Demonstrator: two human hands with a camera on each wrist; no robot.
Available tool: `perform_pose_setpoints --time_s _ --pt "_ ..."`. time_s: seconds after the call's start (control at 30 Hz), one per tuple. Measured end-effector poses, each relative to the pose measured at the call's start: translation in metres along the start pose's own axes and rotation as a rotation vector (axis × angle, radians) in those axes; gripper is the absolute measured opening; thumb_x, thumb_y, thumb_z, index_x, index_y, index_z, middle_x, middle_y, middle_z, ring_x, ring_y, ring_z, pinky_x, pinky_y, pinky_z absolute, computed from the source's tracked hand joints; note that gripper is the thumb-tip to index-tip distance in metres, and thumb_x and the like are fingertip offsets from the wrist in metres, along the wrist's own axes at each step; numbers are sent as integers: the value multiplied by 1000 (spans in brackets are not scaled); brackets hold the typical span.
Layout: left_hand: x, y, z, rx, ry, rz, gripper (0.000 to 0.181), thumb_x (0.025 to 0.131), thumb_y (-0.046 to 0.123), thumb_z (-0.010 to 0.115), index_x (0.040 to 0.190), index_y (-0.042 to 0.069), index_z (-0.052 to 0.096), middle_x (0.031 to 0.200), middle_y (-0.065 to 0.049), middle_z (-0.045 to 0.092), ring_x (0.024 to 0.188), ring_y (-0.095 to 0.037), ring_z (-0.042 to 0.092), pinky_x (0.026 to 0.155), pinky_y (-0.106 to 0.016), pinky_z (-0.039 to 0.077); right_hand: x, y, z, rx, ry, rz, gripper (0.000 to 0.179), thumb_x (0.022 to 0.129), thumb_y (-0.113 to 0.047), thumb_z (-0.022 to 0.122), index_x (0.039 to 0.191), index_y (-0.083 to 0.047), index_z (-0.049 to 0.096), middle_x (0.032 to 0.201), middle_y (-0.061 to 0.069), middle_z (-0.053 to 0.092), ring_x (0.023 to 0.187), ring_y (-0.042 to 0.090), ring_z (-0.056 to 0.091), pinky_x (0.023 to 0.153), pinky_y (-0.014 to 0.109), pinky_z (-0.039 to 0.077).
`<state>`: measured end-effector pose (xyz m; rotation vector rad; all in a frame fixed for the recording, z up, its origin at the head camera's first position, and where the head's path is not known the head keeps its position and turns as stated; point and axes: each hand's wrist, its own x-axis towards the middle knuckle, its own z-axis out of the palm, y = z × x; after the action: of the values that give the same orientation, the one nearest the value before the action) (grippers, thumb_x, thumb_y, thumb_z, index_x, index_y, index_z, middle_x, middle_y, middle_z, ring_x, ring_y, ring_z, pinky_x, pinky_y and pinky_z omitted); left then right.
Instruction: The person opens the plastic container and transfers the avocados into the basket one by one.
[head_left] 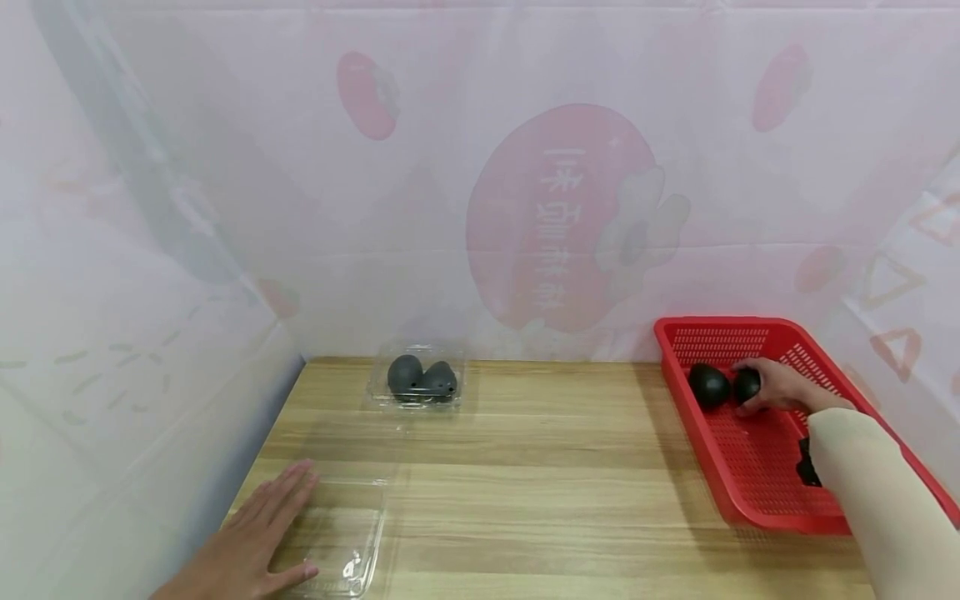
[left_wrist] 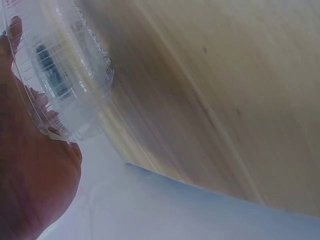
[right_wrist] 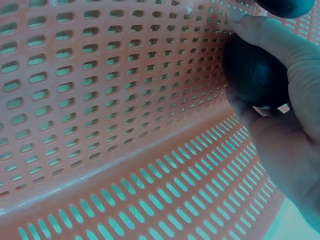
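My right hand (head_left: 783,387) reaches into the red basket (head_left: 708,450) and grips a dark, smooth avocado (right_wrist: 257,72), thumb on one side and fingers on the other. Another dark avocado (head_left: 708,386) lies in the basket just left of it. At the front left, my left hand (head_left: 251,533) rests along the left side of a clear plastic box (head_left: 378,525), fingers straight and thumb spread by its near end. The left wrist view shows this clear box (left_wrist: 95,75) close up, with fingers partly visible through its wall.
A second clear plastic box (head_left: 378,392) stands at the back left of the wooden table (head_left: 525,467), holding two dark avocados (head_left: 406,375). Printed white cloth (head_left: 375,208) hangs behind and along both sides. The basket's perforated walls surround the right hand.
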<state>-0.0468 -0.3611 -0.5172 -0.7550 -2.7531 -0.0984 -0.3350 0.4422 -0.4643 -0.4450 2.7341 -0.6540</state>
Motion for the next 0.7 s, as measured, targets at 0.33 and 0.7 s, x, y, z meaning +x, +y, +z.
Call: perform_pose_setpoints --time_s 0.33,0.7 --pt "-5 -12 -5 -15 23 33 117 84 63 80 166 0 25 176 -16 19 165 -17 2 128 -26 -7 1 3 1 8 -6 2 83 77 -13 96 137 20 49 123 40 57 108 54 55 96 74 49" --pt "-12 -19 -2 13 -11 -12 116 85 63 80 166 1 26 176 -14 18 164 -16 2 128 -26 -7 3 2 2 16 -7 -5 85 77 -9 95 139 22 47 126 41 56 112 55 54 99 76 45"
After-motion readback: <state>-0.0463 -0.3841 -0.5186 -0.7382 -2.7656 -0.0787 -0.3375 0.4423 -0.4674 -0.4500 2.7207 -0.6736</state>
